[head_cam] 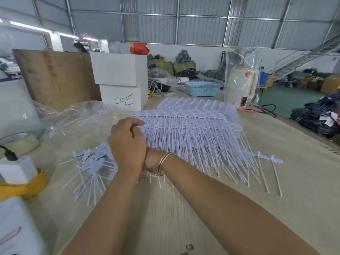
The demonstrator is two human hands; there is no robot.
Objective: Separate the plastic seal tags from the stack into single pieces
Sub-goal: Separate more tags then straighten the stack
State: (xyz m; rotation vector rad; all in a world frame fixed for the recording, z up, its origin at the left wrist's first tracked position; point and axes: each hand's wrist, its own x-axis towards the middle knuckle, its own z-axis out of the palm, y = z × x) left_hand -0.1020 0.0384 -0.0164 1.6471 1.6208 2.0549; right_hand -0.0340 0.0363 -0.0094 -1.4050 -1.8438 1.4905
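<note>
The left hand (127, 144) is curled at the near left corner of the big stack of white plastic seal tags (193, 129) in the middle of the bench (294, 181). What its grip holds cannot be told, because the fingers face away. The right hand is hidden behind the left wrist; only the right forearm (211, 184) with its bangle (164, 162) shows, so its grip cannot be told either. A small pile of single tags (93, 168) lies just left of the hands. The crossed arms may sweep this pile or drag tangled tails off the stack. There is open room on the near bench; at the left a yellow-based object (24, 186) stands close.
</note>
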